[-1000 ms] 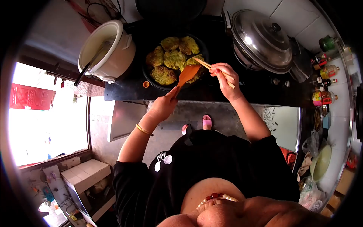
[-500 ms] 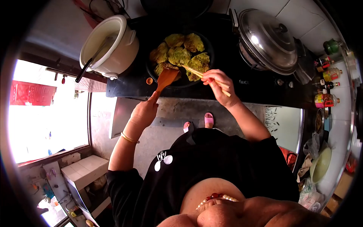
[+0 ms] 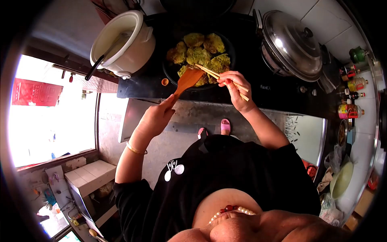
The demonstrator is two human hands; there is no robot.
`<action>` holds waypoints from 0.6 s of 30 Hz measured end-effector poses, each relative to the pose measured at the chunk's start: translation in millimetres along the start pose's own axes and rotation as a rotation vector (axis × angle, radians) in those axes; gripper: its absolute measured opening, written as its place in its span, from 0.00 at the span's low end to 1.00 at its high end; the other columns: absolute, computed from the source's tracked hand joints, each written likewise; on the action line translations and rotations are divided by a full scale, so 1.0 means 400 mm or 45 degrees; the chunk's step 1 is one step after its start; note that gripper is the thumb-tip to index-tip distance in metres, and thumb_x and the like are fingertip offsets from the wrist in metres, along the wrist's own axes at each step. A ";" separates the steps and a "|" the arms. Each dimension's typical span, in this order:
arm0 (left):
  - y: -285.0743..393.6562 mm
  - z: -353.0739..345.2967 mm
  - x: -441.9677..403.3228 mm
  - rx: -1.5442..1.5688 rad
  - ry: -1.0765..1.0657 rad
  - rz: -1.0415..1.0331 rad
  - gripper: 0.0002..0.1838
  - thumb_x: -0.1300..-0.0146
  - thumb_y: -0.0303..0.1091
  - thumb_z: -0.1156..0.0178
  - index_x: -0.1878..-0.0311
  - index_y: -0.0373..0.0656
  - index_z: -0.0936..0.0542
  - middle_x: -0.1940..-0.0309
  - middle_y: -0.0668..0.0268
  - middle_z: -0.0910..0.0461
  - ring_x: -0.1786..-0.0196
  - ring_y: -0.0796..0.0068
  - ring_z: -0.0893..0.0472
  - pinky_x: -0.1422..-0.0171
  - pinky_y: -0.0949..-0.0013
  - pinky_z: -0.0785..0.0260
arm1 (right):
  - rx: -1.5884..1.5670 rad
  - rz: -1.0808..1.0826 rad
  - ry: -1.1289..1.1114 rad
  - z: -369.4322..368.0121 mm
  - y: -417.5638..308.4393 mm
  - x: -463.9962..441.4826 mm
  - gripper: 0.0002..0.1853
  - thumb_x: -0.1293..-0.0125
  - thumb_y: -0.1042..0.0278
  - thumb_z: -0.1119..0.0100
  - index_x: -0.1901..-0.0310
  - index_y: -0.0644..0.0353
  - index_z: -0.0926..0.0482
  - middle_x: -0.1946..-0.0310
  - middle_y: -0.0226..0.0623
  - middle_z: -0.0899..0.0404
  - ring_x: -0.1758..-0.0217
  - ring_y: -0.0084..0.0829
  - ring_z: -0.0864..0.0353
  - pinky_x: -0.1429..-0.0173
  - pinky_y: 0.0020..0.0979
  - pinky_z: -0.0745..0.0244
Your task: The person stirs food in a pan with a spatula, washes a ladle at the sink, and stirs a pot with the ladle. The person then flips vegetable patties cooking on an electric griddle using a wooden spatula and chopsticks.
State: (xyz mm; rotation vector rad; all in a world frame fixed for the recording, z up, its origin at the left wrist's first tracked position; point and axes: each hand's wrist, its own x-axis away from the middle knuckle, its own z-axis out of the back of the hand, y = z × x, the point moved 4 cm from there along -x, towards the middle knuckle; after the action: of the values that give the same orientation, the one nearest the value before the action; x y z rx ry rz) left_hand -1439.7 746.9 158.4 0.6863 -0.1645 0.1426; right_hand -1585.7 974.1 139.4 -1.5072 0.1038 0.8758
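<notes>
Several browned green pancakes [image 3: 198,55] lie close together in a round black frying pan [image 3: 232,47]. My left hand [image 3: 156,118] is wrapped round the handle of a wooden spatula [image 3: 188,80]. The spatula's flat blade is over the near side of the pan and hides part of the pancakes there. My right hand [image 3: 238,89] holds a pair of chopsticks [image 3: 212,72] at the pan's near right edge. Their tips are beside the top of the spatula blade, above the pancakes; whether they touch one I cannot tell.
A white pot [image 3: 139,44] with a ladle [image 3: 98,64] in it stands left of the pan. To the right is a large lidded steel pot [image 3: 291,44]. A small orange-brown cup [image 3: 165,82] sits near the stove's front edge. Bottles [image 3: 350,111] line the right wall.
The spatula blade has moved right, towards the chopsticks, covering more of the near pancakes. My left hand has shifted slightly right and down. The whole view has drifted a little.
</notes>
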 end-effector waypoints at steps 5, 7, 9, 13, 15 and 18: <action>-0.006 0.008 0.016 -0.309 -0.232 0.153 0.25 0.35 0.38 0.50 0.34 0.50 0.37 0.69 0.48 0.21 0.65 0.45 0.22 0.59 0.52 0.30 | 0.026 -0.075 -0.122 -0.017 0.005 0.027 0.04 0.35 0.80 0.50 0.60 0.65 0.25 0.60 0.41 0.25 0.65 0.29 0.22 0.59 0.26 0.24; -0.009 -0.002 0.002 -0.385 -0.302 0.211 0.25 0.35 0.38 0.51 0.34 0.50 0.37 0.71 0.48 0.21 0.67 0.46 0.21 0.61 0.51 0.30 | 0.139 -0.090 -0.166 -0.026 0.012 0.043 0.05 0.38 0.80 0.48 0.60 0.64 0.25 0.61 0.42 0.24 0.64 0.34 0.21 0.59 0.28 0.24; -0.029 -0.011 -0.007 -0.394 -0.309 0.172 0.26 0.35 0.39 0.51 0.34 0.49 0.38 0.72 0.48 0.21 0.67 0.46 0.21 0.62 0.51 0.29 | 0.256 -0.076 -0.200 -0.031 0.009 0.052 0.06 0.40 0.81 0.47 0.61 0.63 0.25 0.61 0.43 0.24 0.63 0.38 0.21 0.59 0.29 0.24; -0.038 -0.002 -0.013 -0.414 -0.304 0.148 0.25 0.35 0.39 0.51 0.34 0.48 0.37 0.73 0.49 0.22 0.68 0.47 0.21 0.63 0.52 0.30 | 0.353 0.098 -0.247 -0.045 -0.004 0.058 0.06 0.40 0.81 0.47 0.61 0.63 0.25 0.62 0.44 0.24 0.63 0.39 0.20 0.58 0.30 0.24; -0.035 0.006 -0.011 -0.377 -0.280 0.135 0.25 0.36 0.38 0.49 0.35 0.47 0.35 0.70 0.48 0.21 0.66 0.48 0.21 0.62 0.54 0.29 | 0.265 0.001 -0.208 -0.035 0.004 0.051 0.05 0.39 0.80 0.48 0.61 0.63 0.25 0.62 0.42 0.24 0.63 0.35 0.20 0.58 0.29 0.24; -0.029 0.031 0.006 -0.106 -0.163 0.008 0.25 0.37 0.35 0.47 0.36 0.46 0.34 0.66 0.48 0.21 0.63 0.49 0.21 0.59 0.58 0.29 | -0.047 -0.137 -0.016 -0.006 0.009 0.042 0.05 0.35 0.79 0.50 0.60 0.63 0.24 0.61 0.40 0.25 0.65 0.27 0.21 0.59 0.26 0.24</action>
State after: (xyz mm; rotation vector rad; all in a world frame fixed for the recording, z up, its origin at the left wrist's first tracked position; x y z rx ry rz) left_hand -1436.6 730.3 161.2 0.6121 -0.2937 0.0972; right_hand -1574.8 978.7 126.5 -1.5269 -0.0028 0.8047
